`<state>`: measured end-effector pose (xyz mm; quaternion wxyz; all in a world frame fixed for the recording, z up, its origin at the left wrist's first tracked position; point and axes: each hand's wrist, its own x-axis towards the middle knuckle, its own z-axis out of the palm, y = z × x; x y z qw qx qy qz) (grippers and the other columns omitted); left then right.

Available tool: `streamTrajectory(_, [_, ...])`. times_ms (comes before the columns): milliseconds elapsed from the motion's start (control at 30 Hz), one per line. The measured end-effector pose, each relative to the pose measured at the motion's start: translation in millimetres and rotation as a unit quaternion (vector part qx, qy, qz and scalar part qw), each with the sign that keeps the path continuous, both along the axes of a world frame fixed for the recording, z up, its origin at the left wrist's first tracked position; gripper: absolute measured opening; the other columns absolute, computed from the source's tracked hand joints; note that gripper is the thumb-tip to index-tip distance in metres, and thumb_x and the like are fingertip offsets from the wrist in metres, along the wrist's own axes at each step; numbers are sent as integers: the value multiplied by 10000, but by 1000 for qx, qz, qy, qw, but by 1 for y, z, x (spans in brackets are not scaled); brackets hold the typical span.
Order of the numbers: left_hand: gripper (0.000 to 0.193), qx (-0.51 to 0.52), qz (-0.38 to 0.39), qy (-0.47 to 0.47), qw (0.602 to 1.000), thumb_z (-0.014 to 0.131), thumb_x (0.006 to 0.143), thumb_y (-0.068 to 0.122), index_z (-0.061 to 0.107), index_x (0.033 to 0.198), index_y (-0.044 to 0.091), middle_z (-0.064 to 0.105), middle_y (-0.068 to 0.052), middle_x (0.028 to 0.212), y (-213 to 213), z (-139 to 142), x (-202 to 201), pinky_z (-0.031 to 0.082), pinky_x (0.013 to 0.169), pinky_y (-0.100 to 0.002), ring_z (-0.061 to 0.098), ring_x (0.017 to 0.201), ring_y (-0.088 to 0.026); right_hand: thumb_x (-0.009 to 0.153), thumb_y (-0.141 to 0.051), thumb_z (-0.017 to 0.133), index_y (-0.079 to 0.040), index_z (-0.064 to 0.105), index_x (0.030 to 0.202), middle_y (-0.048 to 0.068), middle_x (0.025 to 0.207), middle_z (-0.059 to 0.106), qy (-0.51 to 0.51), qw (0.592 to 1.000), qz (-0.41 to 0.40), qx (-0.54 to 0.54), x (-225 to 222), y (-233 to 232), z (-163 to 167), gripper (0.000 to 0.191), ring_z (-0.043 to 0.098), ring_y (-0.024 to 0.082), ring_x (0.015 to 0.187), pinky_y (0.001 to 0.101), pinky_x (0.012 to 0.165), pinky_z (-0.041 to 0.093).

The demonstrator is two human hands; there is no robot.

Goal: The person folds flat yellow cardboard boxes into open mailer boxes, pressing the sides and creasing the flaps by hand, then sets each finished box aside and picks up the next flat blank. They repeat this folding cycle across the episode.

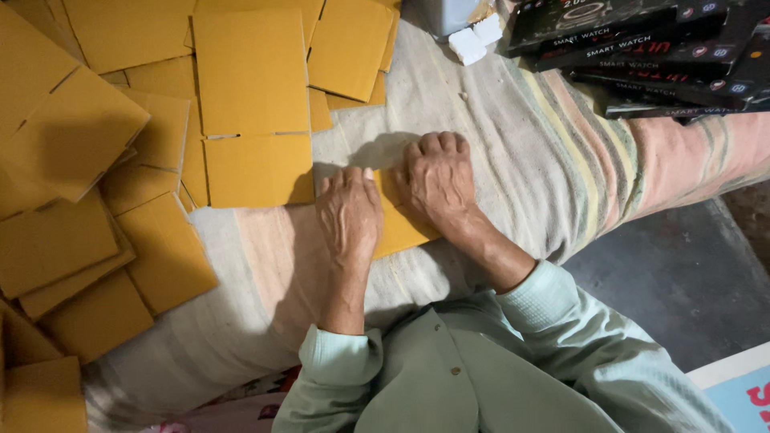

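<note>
Yellow-brown cardboard lies under both hands: a flat cardboard piece (399, 228) rests on a striped cloth (545, 160), and the left hand (350, 215) and right hand (438, 178) press down on it side by side, palms flat, fingers stretched forward and gripping nothing. The left hand covers the piece's left part, the right hand its far right corner; a strip of the card shows between them and below the right wrist. Just beyond the left hand's fingertips lies a larger creased cardboard sheet (255, 104), and further left a loose heap of cardboard blanks (88, 240) overlaps itself. Well beyond the right hand, a stack of flat black boxes (642, 48) sits on the cloth. Pale green sleeves (553, 309) cover both forearms.
</note>
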<state>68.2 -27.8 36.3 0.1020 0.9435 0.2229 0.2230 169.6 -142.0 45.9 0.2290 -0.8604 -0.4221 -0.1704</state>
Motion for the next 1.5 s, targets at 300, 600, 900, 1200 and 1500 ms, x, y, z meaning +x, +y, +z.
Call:
streamTrajectory(300, [242, -3, -69, -23, 997, 605, 1000, 211, 724, 1128, 45, 674, -171, 972, 1, 7, -3, 476, 879, -519, 613, 934, -371, 957, -275, 677, -102, 734, 984, 109, 921, 642, 22, 996, 88, 12, -1, 1, 12, 185, 613, 334, 1007, 653, 1108, 336])
streamTrajectory(600, [255, 11, -16, -39, 999, 592, 960, 139, 708, 1156, 24, 686, -201, 1072, 1, 1, -4, 489, 900, -477, 619, 994, -388, 856, -204, 630, -100, 703, 1132, 136, 1189, 674, -57, 998, -26, 2, 2, 2, 6, 304, 607, 318, 1108, 555, 1112, 360])
streamTrajectory(900, [349, 6, 13, 8, 1000, 640, 990, 268, 674, 1194, -13, 686, -229, 1019, -1, -3, -4, 481, 887, -473, 615, 956, -392, 894, -369, 635, -26, 684, 1174, 267, 1246, 615, 35, 998, -17, -44, -5, -3, -8, 445, 560, 423, 1170, 537, 922, 454])
streamTrajectory(1200, [363, -21, -5, -18, 1000, 544, 1000, 176, 646, 1295, -12, 680, -201, 1127, 5, -12, -6, 480, 988, -468, 623, 1068, -375, 976, -301, 613, -52, 672, 1269, 314, 1442, 510, 6, 998, -50, -41, -9, -15, -20, 388, 510, 483, 1333, 516, 849, 564])
streamTrajectory(1500, [449, -93, 34, 15, 995, 519, 1032, 209, 553, 1451, 51, 562, -249, 1344, -10, 1, -19, 489, 985, -475, 562, 1225, -437, 1011, -297, 623, -88, 662, 1313, 226, 1403, 569, 44, 995, -67, -50, -12, -15, -5, 369, 663, 368, 975, 441, 720, 594])
